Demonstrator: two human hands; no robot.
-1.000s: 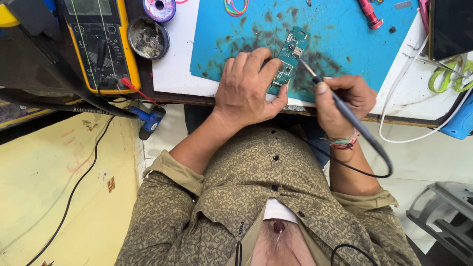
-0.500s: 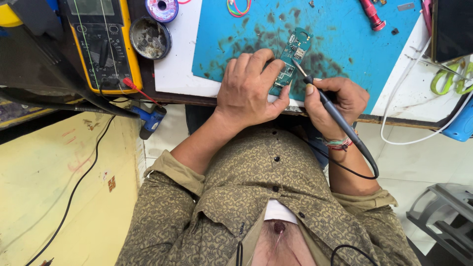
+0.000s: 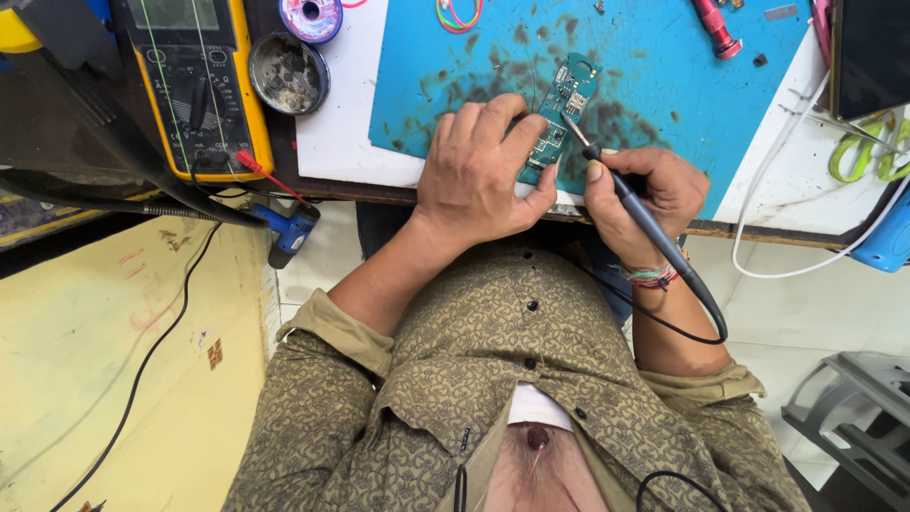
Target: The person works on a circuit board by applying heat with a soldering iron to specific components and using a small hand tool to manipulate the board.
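A small green circuit board (image 3: 565, 102) lies on a stained blue work mat (image 3: 654, 85) at the bench edge. My left hand (image 3: 479, 171) rests palm down on the board's near end, fingers pressing it to the mat. My right hand (image 3: 645, 194) grips a black soldering iron (image 3: 633, 210) like a pen. The iron's metal tip touches the board near its middle. A black cord runs from the iron's handle down past my wrist.
A yellow multimeter (image 3: 194, 85) with a red probe plug sits at the left. Beside it are a round tin of flux (image 3: 289, 71) and a solder spool (image 3: 311, 17). A red-handled tool (image 3: 713, 28), green scissors (image 3: 867, 147) and white cables (image 3: 787, 180) lie at the right.
My right hand has brought the soldering iron tip a little further onto the board. My left hand stays pressed on the board.
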